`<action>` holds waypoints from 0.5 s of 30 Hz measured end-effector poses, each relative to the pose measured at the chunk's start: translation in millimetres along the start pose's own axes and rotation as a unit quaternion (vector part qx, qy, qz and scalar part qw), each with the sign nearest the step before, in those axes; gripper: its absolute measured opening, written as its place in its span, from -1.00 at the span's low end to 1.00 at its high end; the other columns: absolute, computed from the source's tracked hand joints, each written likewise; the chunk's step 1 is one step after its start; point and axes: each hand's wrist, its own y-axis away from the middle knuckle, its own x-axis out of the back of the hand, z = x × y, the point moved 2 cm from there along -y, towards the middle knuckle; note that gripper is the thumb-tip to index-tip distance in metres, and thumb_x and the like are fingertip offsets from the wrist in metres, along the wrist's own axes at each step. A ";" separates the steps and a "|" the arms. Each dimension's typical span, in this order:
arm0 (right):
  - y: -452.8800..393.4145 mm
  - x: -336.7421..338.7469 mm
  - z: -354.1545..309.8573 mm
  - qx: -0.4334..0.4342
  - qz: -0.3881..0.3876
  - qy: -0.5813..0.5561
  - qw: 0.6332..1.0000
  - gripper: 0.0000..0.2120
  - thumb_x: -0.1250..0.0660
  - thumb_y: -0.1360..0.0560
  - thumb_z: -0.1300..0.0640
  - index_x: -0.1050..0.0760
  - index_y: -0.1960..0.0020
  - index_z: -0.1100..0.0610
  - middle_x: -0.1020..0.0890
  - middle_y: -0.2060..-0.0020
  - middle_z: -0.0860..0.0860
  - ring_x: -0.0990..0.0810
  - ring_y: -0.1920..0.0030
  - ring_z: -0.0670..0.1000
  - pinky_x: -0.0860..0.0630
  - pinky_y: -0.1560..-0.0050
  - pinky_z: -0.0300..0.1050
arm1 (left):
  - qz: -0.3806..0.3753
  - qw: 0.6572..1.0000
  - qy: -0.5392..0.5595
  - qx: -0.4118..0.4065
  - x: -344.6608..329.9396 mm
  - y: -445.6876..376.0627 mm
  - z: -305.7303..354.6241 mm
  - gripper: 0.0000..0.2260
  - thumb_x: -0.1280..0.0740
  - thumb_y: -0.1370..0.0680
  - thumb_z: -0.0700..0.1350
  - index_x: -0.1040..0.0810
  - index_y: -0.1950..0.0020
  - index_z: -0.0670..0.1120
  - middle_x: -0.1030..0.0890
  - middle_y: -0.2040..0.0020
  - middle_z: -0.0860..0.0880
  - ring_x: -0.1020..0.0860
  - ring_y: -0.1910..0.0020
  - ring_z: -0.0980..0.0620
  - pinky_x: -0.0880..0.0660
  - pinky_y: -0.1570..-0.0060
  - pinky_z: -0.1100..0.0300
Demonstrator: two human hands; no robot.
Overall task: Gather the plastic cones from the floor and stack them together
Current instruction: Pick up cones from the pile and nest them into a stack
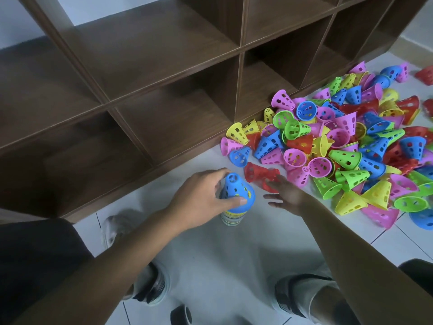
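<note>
A stack of cones [234, 208] stands upright on the white floor, topped by a blue perforated cone [236, 188]. My left hand [201, 198] grips that top cone from the left, thumb across its lower rim. My right hand [284, 193] is spread open just right of the stack, its fingertips touching a red cone [255, 173] lying on its side. A large pile of loose cones [346, 146] in pink, yellow, green, blue and red covers the floor to the right.
A dark wooden cubby shelf [164, 95] runs along the back, its base touching the pile. My two feet in sandals [150, 287] are planted on the tiles below the stack. A grey cloth [112, 228] lies near the shelf base.
</note>
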 end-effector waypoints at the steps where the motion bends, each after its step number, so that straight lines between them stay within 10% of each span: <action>1: -1.3 1.4 -0.5 0.007 0.009 -0.003 1.000 -0.51 -0.29 -0.63 -0.01 -0.23 -0.51 -0.14 -0.53 -0.31 -0.05 -0.61 -0.17 0.12 -0.56 0.06 -0.03 | -0.004 1.000 -0.012 0.002 -3.8 -0.3 -1.6 -0.68 -0.49 -0.40 0.24 -0.48 0.09 0.08 -0.50 0.28 0.11 -0.42 0.29 0.08 -0.43 0.30 0.09; 10: 12.3 23.5 -34.8 0.074 0.123 -0.024 0.989 -0.77 -0.24 -0.63 0.15 -0.60 -0.22 0.13 -0.70 -0.04 0.12 -0.69 0.01 0.06 -0.58 0.02 -0.05 | -0.016 0.999 -0.036 0.017 -11.3 0.1 -6.7 -0.52 -0.44 -0.32 0.37 -0.50 -0.15 0.21 -0.53 0.03 0.14 -0.51 0.07 0.22 -0.50 0.09 0.18; 15: 36.4 26.8 -66.9 0.123 0.054 -0.051 0.990 -0.76 -0.25 -0.65 0.03 -0.64 -0.13 0.12 -0.66 -0.06 0.12 -0.63 -0.10 0.10 -0.51 -0.15 -0.02 | 0.005 1.000 0.004 0.006 0.9 -2.5 1.0 -0.44 -0.32 -0.31 0.44 -0.52 -0.21 0.20 -0.41 0.19 0.12 -0.44 0.20 0.16 -0.38 0.19 0.18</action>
